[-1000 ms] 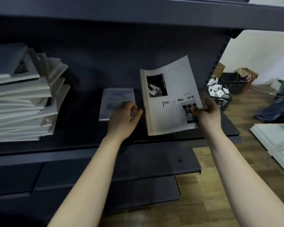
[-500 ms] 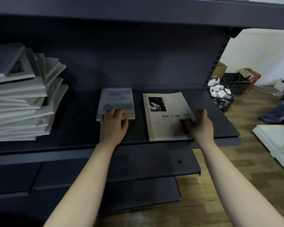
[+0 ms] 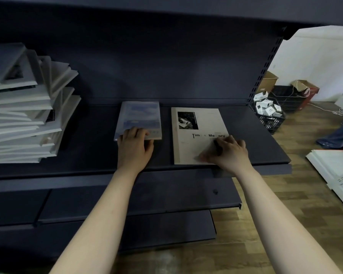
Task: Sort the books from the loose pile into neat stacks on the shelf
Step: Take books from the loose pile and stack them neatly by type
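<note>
Nearest you, both bare forearms reach up from 6 o'clock, over two lower dark boards, to the dark grey metal shelf (image 3: pixel 265 151).

Your left hand (image 3: pixel 134 149) is at approx. 9 o'clock of centre. Its fingers are fairly straight and relaxed, w/ the tips resting on the near edge of the small book w/ a blue-and-white cover (image 3: pixel 140 115). It grips nothing. That small book lies flat on the shelf at the hand's 12 o'clock.

Your right hand (image 3: pixel 229 153) is at 3 o'clock of the left one, laid on the near-right corner of the large beige softcover book (image 3: pixel 188 143), which has a b/w photo and dark title letters on its cover. The fingers are bent and the thumb is smeared by blur, so you can't tell whether it pinches the corner or only presses down. The beige book lies flat w/ its near edge at the shelf's front lip, and a bare strip of shelf lies betw. it and the small book.

At 9 o'clock, farther off, the loose pile of pale grey-white books (image 3: pixel 22 119) stands on the same shelf, well apart from both hands, its layers fanned and askew. The dark back panel (image 3: pixel 166 66) is behind everything.

Past the shelf's right end:
- At 2 o'clock, a black plastic crate (image 3: pixel 271 123) of small white boxes sits on the wooden floor (image 3: pixel 285 214).
- Brown cardboard boxes (image 3: pixel 269 81) are beyond the crate.
- White flat panels (image 3: pixel 333 167) lie at 3 o'clock.
</note>
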`<action>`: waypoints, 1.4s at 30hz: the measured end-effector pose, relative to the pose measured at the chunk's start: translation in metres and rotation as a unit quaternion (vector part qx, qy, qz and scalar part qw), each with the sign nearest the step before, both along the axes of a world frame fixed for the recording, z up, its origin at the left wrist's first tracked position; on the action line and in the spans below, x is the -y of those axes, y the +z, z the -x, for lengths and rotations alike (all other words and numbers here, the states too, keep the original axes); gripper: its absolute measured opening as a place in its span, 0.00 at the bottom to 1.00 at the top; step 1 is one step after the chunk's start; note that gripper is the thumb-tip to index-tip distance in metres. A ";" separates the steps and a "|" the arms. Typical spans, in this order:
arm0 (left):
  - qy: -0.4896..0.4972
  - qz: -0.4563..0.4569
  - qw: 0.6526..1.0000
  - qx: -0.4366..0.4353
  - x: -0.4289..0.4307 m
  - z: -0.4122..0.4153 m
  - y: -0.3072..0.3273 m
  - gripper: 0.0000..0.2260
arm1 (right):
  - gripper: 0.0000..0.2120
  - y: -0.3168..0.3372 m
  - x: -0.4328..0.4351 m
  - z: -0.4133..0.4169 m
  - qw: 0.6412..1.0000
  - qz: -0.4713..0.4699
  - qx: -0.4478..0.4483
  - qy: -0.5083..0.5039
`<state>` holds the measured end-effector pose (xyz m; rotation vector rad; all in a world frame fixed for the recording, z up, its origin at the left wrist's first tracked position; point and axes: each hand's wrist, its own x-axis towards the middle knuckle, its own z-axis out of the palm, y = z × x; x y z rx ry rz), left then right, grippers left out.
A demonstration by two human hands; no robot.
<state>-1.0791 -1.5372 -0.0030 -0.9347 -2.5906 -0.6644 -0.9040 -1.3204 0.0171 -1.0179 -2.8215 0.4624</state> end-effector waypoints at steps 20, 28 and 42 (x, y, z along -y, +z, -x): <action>0.007 0.010 1.000 0.013 -0.002 0.000 0.003 0.09 | 0.29 0.005 -0.019 0.035 0.998 0.061 -0.034 0.003; 0.009 -0.025 0.999 0.021 0.012 0.002 0.014 0.08 | 0.16 0.018 -0.011 0.038 0.999 0.017 -0.031 0.023; 0.034 -0.153 0.983 -0.093 0.105 0.030 0.101 0.18 | 0.15 0.045 0.099 0.093 0.981 0.043 -0.161 0.096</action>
